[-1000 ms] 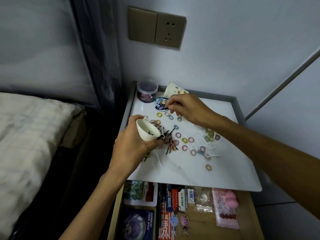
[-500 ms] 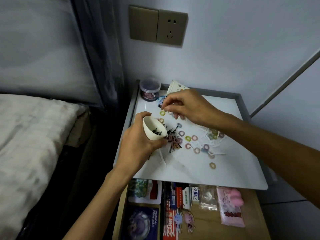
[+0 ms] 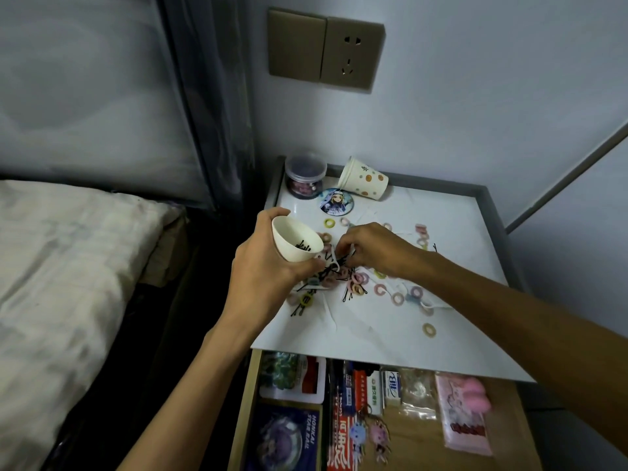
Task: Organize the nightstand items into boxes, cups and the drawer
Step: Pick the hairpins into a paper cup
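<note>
Now your L hand (image 3: 261, 266) grips the small white cup (image 3: 294, 237), tipped toward your R hand (image 3: 373, 253). R fingertips are bunched in the black hairpins (image 3: 326, 271) just beside it; can't tell if they hold one. Cup's left of them.

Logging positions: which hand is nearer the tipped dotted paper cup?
Right. The right hand lies in front of the dotted white paper cup; the left hand, gripping a white bowl, is farther front-left.
</note>
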Demonstrator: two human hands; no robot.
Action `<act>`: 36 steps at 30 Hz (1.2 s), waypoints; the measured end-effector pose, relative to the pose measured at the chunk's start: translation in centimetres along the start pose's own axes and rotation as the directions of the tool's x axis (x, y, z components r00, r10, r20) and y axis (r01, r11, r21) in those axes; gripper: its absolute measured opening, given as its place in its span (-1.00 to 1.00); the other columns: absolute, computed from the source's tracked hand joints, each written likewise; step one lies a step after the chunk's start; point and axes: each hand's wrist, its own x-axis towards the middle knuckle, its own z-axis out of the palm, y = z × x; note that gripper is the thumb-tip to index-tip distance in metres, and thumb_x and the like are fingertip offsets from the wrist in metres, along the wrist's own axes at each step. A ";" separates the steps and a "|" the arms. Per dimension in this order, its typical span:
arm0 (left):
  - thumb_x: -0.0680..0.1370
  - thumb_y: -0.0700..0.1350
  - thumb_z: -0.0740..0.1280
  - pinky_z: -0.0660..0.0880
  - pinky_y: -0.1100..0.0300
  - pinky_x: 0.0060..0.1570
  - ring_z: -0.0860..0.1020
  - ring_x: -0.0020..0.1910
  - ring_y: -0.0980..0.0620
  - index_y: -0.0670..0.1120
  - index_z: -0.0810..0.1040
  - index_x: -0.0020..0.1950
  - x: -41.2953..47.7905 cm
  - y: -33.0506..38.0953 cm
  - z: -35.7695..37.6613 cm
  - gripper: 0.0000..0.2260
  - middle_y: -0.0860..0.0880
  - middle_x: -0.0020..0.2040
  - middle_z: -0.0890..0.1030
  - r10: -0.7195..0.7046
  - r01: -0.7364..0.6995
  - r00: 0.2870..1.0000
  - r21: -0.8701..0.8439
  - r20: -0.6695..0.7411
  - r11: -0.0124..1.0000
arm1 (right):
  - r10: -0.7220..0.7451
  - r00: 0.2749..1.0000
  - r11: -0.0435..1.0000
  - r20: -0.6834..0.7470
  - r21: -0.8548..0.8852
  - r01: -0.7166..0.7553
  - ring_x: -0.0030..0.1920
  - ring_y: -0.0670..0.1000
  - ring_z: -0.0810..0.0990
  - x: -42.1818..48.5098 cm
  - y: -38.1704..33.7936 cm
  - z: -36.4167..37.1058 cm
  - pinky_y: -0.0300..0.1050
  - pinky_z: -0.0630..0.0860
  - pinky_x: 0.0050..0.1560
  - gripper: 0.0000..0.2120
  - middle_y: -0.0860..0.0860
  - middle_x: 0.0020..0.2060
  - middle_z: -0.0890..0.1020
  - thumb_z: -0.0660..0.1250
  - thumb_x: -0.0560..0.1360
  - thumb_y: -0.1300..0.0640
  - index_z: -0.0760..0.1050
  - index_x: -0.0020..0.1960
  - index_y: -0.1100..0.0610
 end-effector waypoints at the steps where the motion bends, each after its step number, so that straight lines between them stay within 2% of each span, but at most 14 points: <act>1: 0.27 -0.05 0.65 0.49 0.43 -0.25 0.57 -0.10 0.24 0.10 0.40 0.30 0.0 0.0 0.1 -0.32 0.17 -0.05 0.58 0.000 0.000 1.000 -0.006 0.006 1.000 | -0.003 1.000 1.000 0.011 -0.023 0.003 -0.04 -0.04 0.59 0.0 -0.1 -0.1 -0.07 0.54 0.01 -0.79 -0.07 -0.06 0.65 0.49 0.43 0.16 0.65 0.06 0.00; 7: 0.28 -0.04 0.65 0.54 0.37 -0.25 0.59 -0.11 0.23 0.11 0.39 0.31 -0.1 0.0 0.3 -0.31 0.16 -0.03 0.59 -0.004 0.005 1.000 -0.021 0.018 1.000 | -0.043 0.999 0.990 0.017 -0.137 0.045 0.02 -0.02 0.61 -0.3 -0.8 0.3 -0.08 0.53 0.01 -0.81 -0.05 -0.02 0.68 0.44 0.45 0.19 0.65 0.05 0.02; 11: 0.28 -0.05 0.65 0.47 0.45 -0.30 0.58 -0.13 0.24 0.10 0.40 0.30 -0.1 0.1 0.1 -0.33 0.14 -0.04 0.58 -0.004 0.005 1.000 -0.032 0.008 0.999 | -0.051 0.999 0.981 -0.003 -0.186 0.050 0.01 0.04 0.62 -0.4 -1.0 0.1 -0.01 0.53 -0.03 -0.86 -0.01 -0.04 0.68 0.40 0.49 0.16 0.63 0.04 0.04; 13: 0.29 -0.03 0.64 0.47 0.45 -0.30 0.57 -0.12 0.24 0.10 0.40 0.29 0.0 0.1 0.0 -0.34 0.14 -0.04 0.58 -0.005 0.005 1.000 -0.026 0.002 1.000 | -0.066 0.998 0.967 -0.021 -0.249 0.059 0.00 0.07 0.60 -0.4 -1.0 -0.3 -0.03 0.49 -0.10 -0.85 0.03 -0.05 0.65 0.35 0.52 0.16 0.60 0.07 0.04; 16: 0.29 -0.02 0.63 0.52 0.39 -0.28 0.58 -0.11 0.22 0.11 0.40 0.29 0.0 0.1 0.0 -0.34 0.14 -0.04 0.58 -0.008 0.008 1.000 -0.019 0.003 1.000 | -0.121 0.992 0.927 -0.031 -0.362 0.101 -0.09 0.06 0.58 -0.7 -0.7 -1.3 -0.07 0.42 -0.20 -0.89 0.01 -0.15 0.57 0.30 0.56 0.15 0.56 0.07 0.03; 19: 0.29 -0.02 0.64 0.49 0.42 -0.28 0.58 -0.10 0.21 0.10 0.40 0.29 0.0 0.1 0.1 -0.34 0.13 -0.03 0.58 -0.004 0.004 1.000 -0.017 0.013 1.000 | -0.140 0.989 0.908 -0.043 -0.404 0.111 -0.12 0.02 0.56 -0.9 -0.5 -2.5 -0.11 0.35 -0.24 -0.94 -0.05 -0.22 0.52 0.35 0.55 0.12 0.58 0.00 0.01; 24: 0.29 -0.02 0.63 0.53 0.37 -0.28 0.58 -0.08 0.19 0.11 0.39 0.31 -0.2 0.2 0.3 -0.33 0.16 -0.01 0.57 -0.006 0.006 1.000 -0.006 0.024 1.000 | -0.064 0.994 0.961 -0.089 -0.273 0.038 -0.08 -0.03 0.57 -1.5 -0.2 -4.2 -0.04 0.50 -0.09 -0.89 -0.06 -0.13 0.66 0.33 0.57 0.12 0.63 0.02 0.02; 27: 0.30 -0.04 0.63 0.52 0.38 -0.30 0.58 -0.07 0.16 0.10 0.38 0.33 -0.2 0.3 0.6 -0.32 0.12 0.00 0.57 0.002 -0.002 0.999 -0.005 0.032 1.000 | 0.002 0.996 0.968 -0.089 -0.249 -0.024 -0.10 -0.01 0.59 -1.8 0.3 -5.0 -0.04 0.51 -0.10 -0.90 -0.02 -0.14 0.67 0.33 0.57 0.10 0.61 0.04 0.02; 29: 0.30 -0.04 0.62 0.56 0.27 -0.20 0.59 -0.05 0.11 0.09 0.38 0.33 -0.3 0.5 0.8 -0.31 0.10 0.00 0.58 0.007 -0.008 0.999 0.012 0.039 1.000 | 0.037 0.995 0.971 -0.089 -0.231 -0.057 -0.14 -0.01 0.59 -1.9 0.7 -5.6 -0.06 0.51 -0.13 -0.91 -0.01 -0.16 0.65 0.33 0.58 0.12 0.60 0.04 0.04; 31: 0.29 -0.03 0.62 0.57 0.18 -0.13 0.58 -0.05 0.09 0.09 0.37 0.33 -0.3 0.6 1.1 -0.31 0.07 0.02 0.58 0.011 -0.013 0.999 0.033 0.050 0.999 | 0.068 0.992 0.984 -0.107 -0.156 -0.085 -0.19 -0.04 0.59 -2.1 0.9 -6.4 -0.13 0.50 -0.19 -0.91 -0.02 -0.16 0.64 0.31 0.58 0.15 0.59 -0.01 0.04; 33: 0.28 -0.04 0.63 0.55 0.22 -0.17 0.56 -0.06 0.15 0.09 0.37 0.32 -0.4 0.6 1.4 -0.30 0.07 0.03 0.57 0.007 -0.010 0.998 0.037 0.070 0.999 | 0.086 0.986 0.996 -0.144 -0.021 -0.090 -0.21 -0.08 0.61 -2.5 0.5 -7.4 -0.28 0.45 -0.26 -0.89 -0.07 -0.21 0.64 0.31 0.58 0.17 0.58 -0.06 0.02; 36: 0.27 -0.03 0.64 0.56 0.20 -0.23 0.57 -0.08 0.12 0.10 0.37 0.31 -0.6 0.5 2.2 -0.30 0.11 0.01 0.56 0.008 -0.015 0.994 0.066 0.108 0.998 | 0.056 0.980 0.985 -0.189 0.170 -0.023 -0.19 -0.19 0.64 -3.6 -1.6 -8.8 -0.37 0.49 -0.20 -0.94 -0.13 -0.24 0.68 0.38 0.55 0.16 0.60 -0.07 0.02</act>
